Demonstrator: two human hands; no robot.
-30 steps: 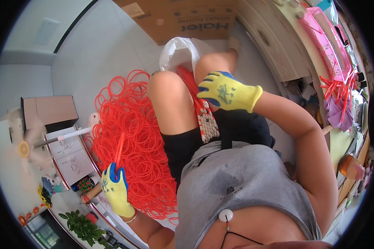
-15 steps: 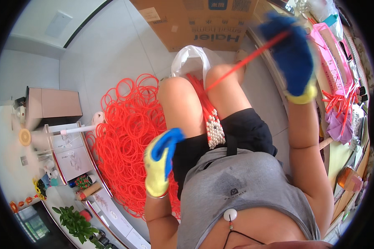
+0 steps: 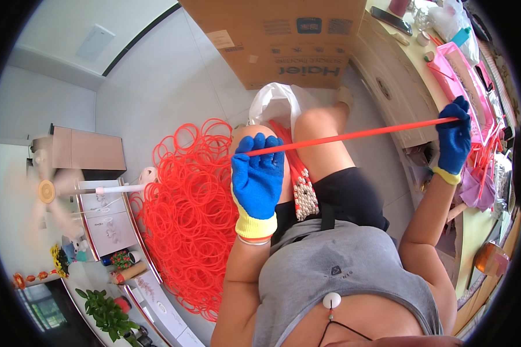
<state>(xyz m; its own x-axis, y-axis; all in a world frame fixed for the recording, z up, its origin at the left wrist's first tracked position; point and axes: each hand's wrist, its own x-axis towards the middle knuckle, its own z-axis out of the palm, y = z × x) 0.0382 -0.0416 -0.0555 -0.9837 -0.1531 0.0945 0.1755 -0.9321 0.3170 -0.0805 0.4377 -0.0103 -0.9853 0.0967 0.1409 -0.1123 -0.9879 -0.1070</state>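
Observation:
A straight, thin red tube (image 3: 353,136) stretches across above my knees, rising slightly to the right. My left hand (image 3: 256,182), in a blue-palmed yellow knit glove, has its fingers curled round the left end. At the other end, my right hand (image 3: 454,141), gloved alike, grips the tube beside the table. Between my thighs lies a bundle of red tubes with whitish ends (image 3: 305,199). Its far part runs toward a white plastic bag (image 3: 275,101) between my knees. To the left, a big heap of red rings (image 3: 185,231) covers the floor.
A large cardboard box (image 3: 278,40) stands ahead. Along the right runs a table with a pink basket (image 3: 454,81), a phone (image 3: 391,20) and a purple cloth (image 3: 477,188). On the left are a running fan (image 3: 46,191), a drawer cabinet (image 3: 110,228) and a green plant (image 3: 107,312).
My left hand has risen and moved right, closing on the tube's left end. My right hand has come nearer and to the right, drawing the tube away from the bag area until it is nearly level.

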